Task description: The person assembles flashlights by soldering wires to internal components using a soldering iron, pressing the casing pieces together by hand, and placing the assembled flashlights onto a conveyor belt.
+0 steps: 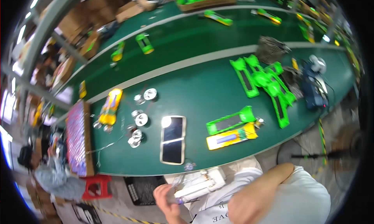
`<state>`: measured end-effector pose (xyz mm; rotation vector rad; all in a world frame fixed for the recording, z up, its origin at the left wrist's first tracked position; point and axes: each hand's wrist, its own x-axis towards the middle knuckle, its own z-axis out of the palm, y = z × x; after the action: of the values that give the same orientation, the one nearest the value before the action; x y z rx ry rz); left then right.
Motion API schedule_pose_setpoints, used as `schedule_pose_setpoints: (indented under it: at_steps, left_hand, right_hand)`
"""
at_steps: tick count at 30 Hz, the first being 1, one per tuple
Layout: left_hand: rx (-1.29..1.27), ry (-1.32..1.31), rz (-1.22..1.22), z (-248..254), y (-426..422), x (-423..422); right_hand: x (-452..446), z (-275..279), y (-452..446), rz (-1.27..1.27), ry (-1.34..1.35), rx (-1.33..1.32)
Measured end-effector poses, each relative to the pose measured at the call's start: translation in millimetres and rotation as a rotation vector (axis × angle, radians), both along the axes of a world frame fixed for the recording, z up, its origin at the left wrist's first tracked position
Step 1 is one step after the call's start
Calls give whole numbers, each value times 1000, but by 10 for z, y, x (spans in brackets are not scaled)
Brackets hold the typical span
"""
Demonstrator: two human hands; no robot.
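At the bottom, my left hand (pixel 165 202) is below the table's front edge, its fingers curled round a greyish end of something that I cannot make out. Right beside it, a white box-like object (pixel 202 183) lies at my lap. My right hand (pixel 243 210) is smeared by motion in front of my white shirt, fingers hidden. On the table nearby are a phone (pixel 173 140) in a pale case, a small round part (pixel 189 166) at the edge, a green plastic housing (pixel 230 121) and a yellow housing (pixel 232 137) with a blue cylinder inside.
Several green housings (pixel 269 83) are heaped at the right beside a dark blue device (pixel 313 87). Silvery round lamp parts (pixel 141 119) with wires and a yellow housing (pixel 110 107) lie at the left, near a cardboard box (pixel 80 138). Behind runs a green conveyor belt (pixel 171 40) carrying housings.
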<state>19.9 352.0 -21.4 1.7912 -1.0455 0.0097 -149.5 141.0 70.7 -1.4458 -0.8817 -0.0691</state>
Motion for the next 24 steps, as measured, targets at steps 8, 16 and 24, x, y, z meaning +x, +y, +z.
schedule_pose_setpoints:
  at_steps: [8, 16, 24]
  left_hand:
    - [84, -22, -220, 485, -704, -231]
    - [278, -186, -671, 345, -1196, -850]
    - [276, -170, -656, 173, -1147, -943]
  right_hand:
    - [-1115, -849, -415, -1978, 460, 543]
    - [-1521, -688, -1770, -2454, 378, 502]
    - [-1637, -1123, -2698, -2574, 100, -21]
